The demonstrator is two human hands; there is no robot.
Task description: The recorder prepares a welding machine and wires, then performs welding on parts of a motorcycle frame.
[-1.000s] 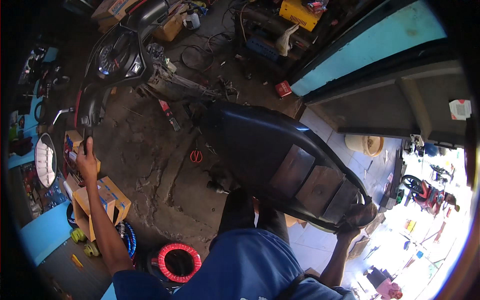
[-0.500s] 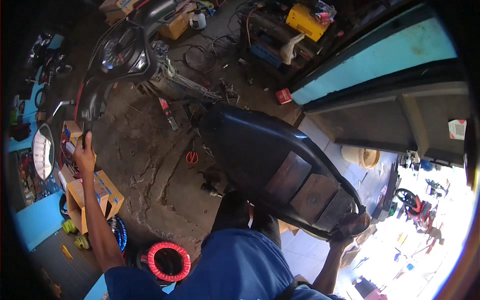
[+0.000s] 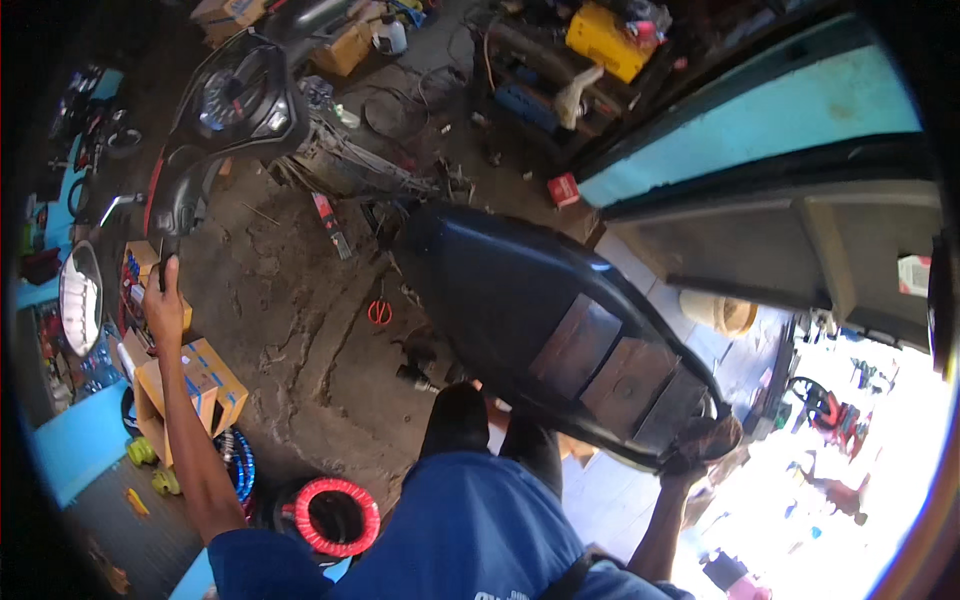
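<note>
A partly stripped black scooter stretches across the view, with its handlebar cover and speedometer at upper left and its long black seat at right of centre. My left arm reaches forward, and my left hand is closed around the end of the handlebar grip. Down by the tail, my right hand is wrapped on the rear end of the scooter behind the seat; exactly which part its fingers hold is hard to see. Dark flat panels lie along the rear of the seat. A round mirror stands beyond the left grip.
Orange-handled scissors and a red-and-black packet lie on the dirty floor. Cardboard boxes and a red-wrapped ring sit at left. A yellow machine stands far off; a pale bucket is by the right wall.
The view has shifted slightly, and my legs sit a little differently under the seat. Both hands keep their holds. Outside at right, a blurred figure has moved.
</note>
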